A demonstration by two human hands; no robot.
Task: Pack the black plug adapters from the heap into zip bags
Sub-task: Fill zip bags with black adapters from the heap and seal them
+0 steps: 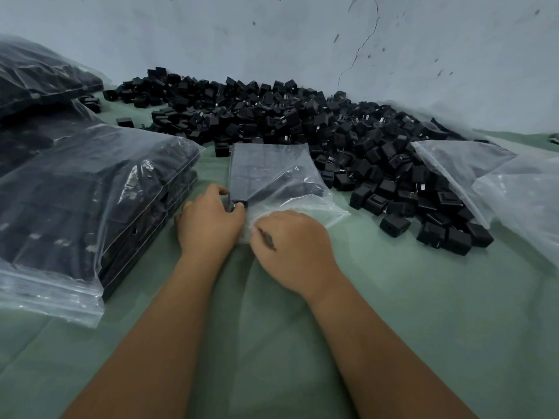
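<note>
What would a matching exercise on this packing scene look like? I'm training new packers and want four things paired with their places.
Things:
1. heap of adapters
2. bag being filled
3. full zip bags
4. empty zip bags

Places:
A. far right, over the heap's edge
B. stacked at the left
C. along the wall at the back
D. centre, under both hands

The left hand grips the bag's near corner; the right hand pinches its open end.

Pairs: 1-C, 2-D, 3-B, 4-A
</note>
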